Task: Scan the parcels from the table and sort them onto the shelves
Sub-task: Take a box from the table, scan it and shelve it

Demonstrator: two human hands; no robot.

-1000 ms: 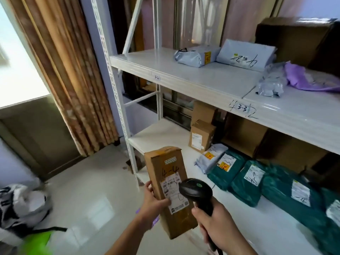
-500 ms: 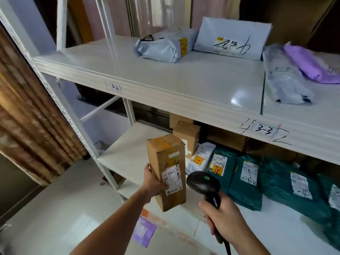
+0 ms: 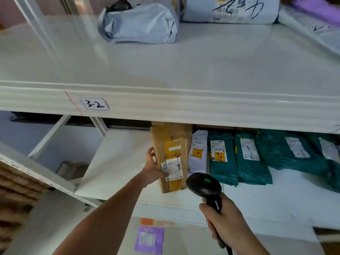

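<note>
My left hand (image 3: pixel 153 169) grips an upright brown cardboard parcel (image 3: pixel 170 159) marked "4-4" with a white label, holding it on or just over the lower white shelf (image 3: pixel 117 162), under the front edge of the upper shelf (image 3: pixel 184 107). Its top is hidden behind that edge. My right hand (image 3: pixel 223 220) holds a black barcode scanner (image 3: pixel 206 188) with a green light, just right of and below the parcel.
Right of the box lie a white mailer (image 3: pixel 197 151) and several green mailers (image 3: pixel 252 159) on the lower shelf. The upper shelf, tagged "3-2" (image 3: pixel 94 103), carries grey bag parcels (image 3: pixel 139 23). A purple packet (image 3: pixel 149 239) lies lower down on the floor.
I have come closer to the shelves. My left hand has carried the box forward and down into the lower shelf beside the white mailer. The scanner hand has stayed close on the right.
</note>
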